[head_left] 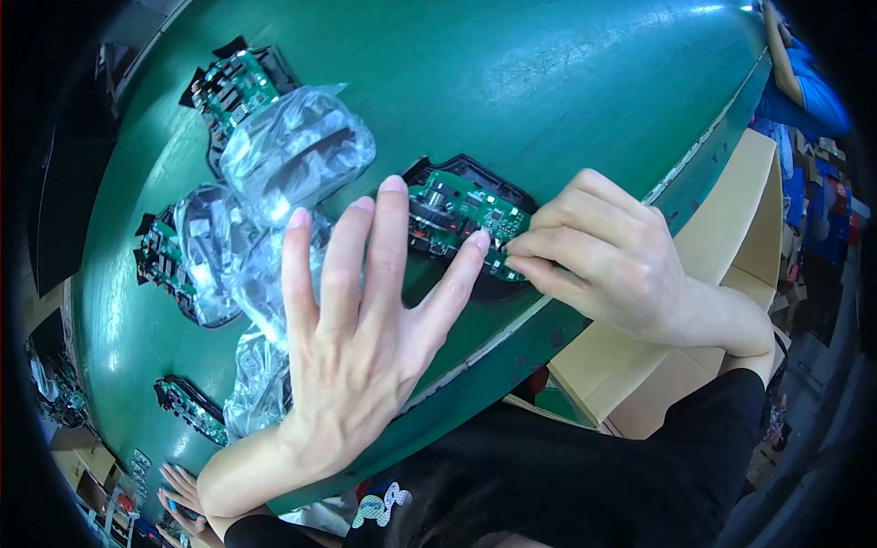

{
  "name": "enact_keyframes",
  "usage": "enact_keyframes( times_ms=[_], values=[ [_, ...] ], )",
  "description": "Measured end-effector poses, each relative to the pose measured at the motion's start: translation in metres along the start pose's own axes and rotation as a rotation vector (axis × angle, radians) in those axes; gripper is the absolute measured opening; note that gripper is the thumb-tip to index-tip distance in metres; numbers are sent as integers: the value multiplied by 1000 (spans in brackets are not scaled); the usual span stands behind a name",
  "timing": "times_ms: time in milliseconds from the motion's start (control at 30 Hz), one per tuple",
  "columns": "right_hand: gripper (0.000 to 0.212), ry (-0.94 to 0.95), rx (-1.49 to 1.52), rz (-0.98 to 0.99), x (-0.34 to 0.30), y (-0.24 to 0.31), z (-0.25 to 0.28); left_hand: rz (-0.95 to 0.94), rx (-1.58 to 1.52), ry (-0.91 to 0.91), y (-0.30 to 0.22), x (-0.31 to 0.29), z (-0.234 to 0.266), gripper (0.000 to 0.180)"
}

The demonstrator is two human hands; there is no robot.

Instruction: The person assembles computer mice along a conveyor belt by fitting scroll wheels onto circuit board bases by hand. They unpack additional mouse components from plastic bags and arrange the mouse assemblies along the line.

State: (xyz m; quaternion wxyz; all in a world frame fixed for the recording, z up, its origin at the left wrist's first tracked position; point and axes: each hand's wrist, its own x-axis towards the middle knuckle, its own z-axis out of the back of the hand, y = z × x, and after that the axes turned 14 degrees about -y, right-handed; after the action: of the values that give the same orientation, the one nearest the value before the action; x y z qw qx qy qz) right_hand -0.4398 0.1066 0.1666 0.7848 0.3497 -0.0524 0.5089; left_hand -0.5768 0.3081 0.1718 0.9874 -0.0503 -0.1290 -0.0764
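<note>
A green circuit board (pixel 475 203) sits in a black plastic housing (pixel 498 178) near the front edge of the green table. My left hand (pixel 365 310) is spread over the table beside it, its thumb tip touching the board's near side. My right hand (pixel 612 256) is closed in a pinch at the board's right end. Whatever its fingertips grip, if anything, is too small or hidden to make out. Just left of the board's middle stands a round silver part (pixel 436 199).
Several similar board assemblies, one a bagged unit (pixel 297 151), lie to the left with crumpled clear plastic bags (pixel 260 379). An open cardboard box (pixel 639 374) stands below the table edge (pixel 484 352). Another person's hand (pixel 183 493) shows lower left; a person in blue (pixel 808 91) is far right.
</note>
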Motion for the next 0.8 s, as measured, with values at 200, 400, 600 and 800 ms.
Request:
enact_keyframes(
  times_ms=[200, 400, 600, 800],
  values=[
    [29, -19, -102, -28, -3, 22, 2, -24, -19, -41, 4, -4, -1, 73],
    [26, 7, -282, -35, -1, 28, -9, -8, -115, -94, 7, -3, -7, 69],
    [18, 0, -352, -18, 7, 27, -15, -4, -58, -111, 0, -1, -5, 65],
    [18, 23, -307, -87, 13, 28, -19, -20, -20, -147, -1, -3, -9, 60]
  ],
)
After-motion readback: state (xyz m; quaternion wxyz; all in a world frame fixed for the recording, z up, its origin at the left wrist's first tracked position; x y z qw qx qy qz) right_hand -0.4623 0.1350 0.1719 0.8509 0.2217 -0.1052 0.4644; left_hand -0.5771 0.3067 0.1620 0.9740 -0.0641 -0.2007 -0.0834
